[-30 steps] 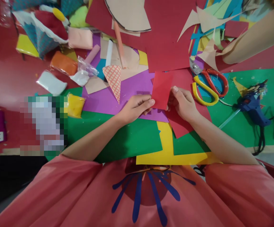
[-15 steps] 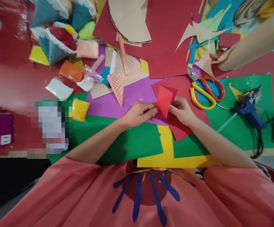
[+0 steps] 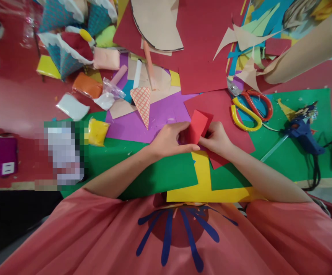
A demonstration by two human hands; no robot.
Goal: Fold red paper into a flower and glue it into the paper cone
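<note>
The left hand (image 3: 171,139) curves in a C at the left side of a small folded piece of red paper (image 3: 197,126), thumb stretched out below it and fingers by its left edge; whether those fingers press on the paper cannot be told. The right hand (image 3: 219,140) pinches the lower right part of the same piece, thumb in front and the other fingers curled behind. The folded piece is between the two hands, in the middle of the scene and tilted, a flap showing on its right.

Beneath and beyond the hands lie a purple sheet (image 3: 166,126) on the left and a larger red sheet (image 3: 240,139) on the right, both overlapping green sheets, with a yellow sheet (image 3: 203,193) on the near side. Right of the right hand lie scissors (image 3: 248,109) with one yellow and one red handle loop, and farther right a blue glue gun (image 3: 305,135) with a clear glue stick rests on green. Left of the left hand are a checked paper cone (image 3: 142,105), point toward the near side, and a yellow packet (image 3: 97,131). On the far left, packets of orange (image 3: 87,86) and white (image 3: 72,107) lie near decorated blue cones (image 3: 65,57).
</note>
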